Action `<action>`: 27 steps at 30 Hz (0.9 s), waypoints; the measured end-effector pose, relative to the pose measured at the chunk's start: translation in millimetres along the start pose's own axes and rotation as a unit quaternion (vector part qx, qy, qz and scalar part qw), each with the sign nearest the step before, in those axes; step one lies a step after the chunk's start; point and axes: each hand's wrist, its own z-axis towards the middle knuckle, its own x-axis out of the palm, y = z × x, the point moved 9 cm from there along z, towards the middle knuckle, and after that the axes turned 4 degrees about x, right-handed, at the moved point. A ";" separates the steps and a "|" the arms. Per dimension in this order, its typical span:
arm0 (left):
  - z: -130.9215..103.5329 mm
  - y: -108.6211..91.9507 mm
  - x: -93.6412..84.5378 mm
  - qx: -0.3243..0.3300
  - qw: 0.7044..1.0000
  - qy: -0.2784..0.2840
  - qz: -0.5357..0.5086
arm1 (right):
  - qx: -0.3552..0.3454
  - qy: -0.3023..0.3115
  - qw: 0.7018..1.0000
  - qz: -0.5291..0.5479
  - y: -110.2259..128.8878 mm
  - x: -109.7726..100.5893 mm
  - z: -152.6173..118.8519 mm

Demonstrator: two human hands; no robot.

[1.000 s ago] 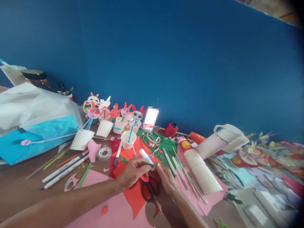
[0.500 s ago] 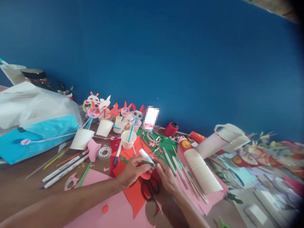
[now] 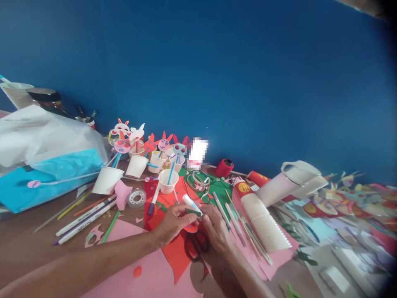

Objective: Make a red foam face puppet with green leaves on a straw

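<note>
My left hand [image 3: 173, 225] is closed around a small white tube [image 3: 191, 203] with a blue and green label, tilted above the red paper [image 3: 175, 256]. Close beside it, my right hand [image 3: 214, 225] has its fingers bent near the tube's lower end; whether they pinch anything is hidden. A small orange paper piece [image 3: 190, 228] shows just under the hands. Dark-handled scissors [image 3: 196, 245] lie below them on the red paper. Just beyond the hands stands a white paper cup [image 3: 168, 182] with a blue stick in it.
Paper animal faces on sticks stand in cups behind. Tape [image 3: 136, 199], markers [image 3: 86, 219] and pink scraps lie left. Stacked paper cups [image 3: 263, 221], a white pitcher [image 3: 281, 186] and pens are right. A plastic bag [image 3: 46, 136] fills the far left.
My right fingers have shifted very slightly beside the tube. Otherwise the hands and the tube hold nearly the same pose.
</note>
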 end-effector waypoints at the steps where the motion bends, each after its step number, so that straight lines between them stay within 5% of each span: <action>1: -0.6 1.3 0.0 -0.003 1.000 0.001 0.000 | -0.007 0.006 1.000 -0.011 1.3 1.5 0.0; 9: -1.7 -0.1 -0.9 0.016 1.000 0.003 0.013 | 0.018 -0.050 0.999 -0.006 -7.5 -3.9 -1.8; 15: -1.2 3.1 -2.8 0.004 1.000 -0.006 0.005 | -0.016 0.003 0.999 -0.048 4.4 3.3 -1.3; 22: -1.2 1.8 -2.1 0.009 1.000 -0.001 0.015 | 0.000 -0.045 0.999 -0.022 -3.3 -1.9 -2.1; 27: -1.0 1.4 -5.4 0.012 1.000 -0.012 0.018 | -0.015 -0.012 0.998 -0.057 -1.4 2.9 -1.6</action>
